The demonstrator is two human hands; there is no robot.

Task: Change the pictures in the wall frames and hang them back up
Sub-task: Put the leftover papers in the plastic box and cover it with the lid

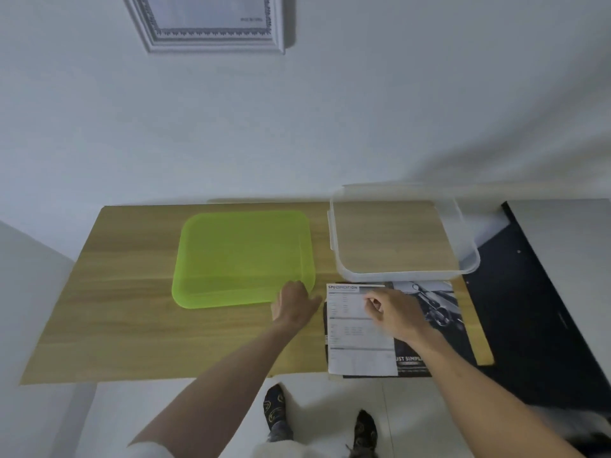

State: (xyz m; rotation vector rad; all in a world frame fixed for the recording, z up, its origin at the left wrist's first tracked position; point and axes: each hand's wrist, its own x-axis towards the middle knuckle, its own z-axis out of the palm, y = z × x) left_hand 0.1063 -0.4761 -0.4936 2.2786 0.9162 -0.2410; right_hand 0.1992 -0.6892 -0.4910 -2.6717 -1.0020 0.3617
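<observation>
The white printed specification sheet (358,328) lies flat at the near right of the wooden surface (132,292), atop a dark glossy poster (436,312), long axis running near to far, heading far. It looks light, floppy, easily creased; best lifted by an edge. The right hand (395,312) pinches its far part; the left hand (294,304) rests flat, fingers relaxed, on a green plastic lid's (241,256) corner. Farther off, a silver ornate frame (211,34) hangs on the wall.

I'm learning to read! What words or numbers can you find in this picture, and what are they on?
"SPECIFICATION": heading at the top of the white sheet; the small lines beneath are too blurred to read.
"JST SIMPL": cut-off white letters on the dark poster, near its bottom; the line beneath is unreadable.
Small dark print at the lower right inside the wall frame: too blurred to read.
</observation>
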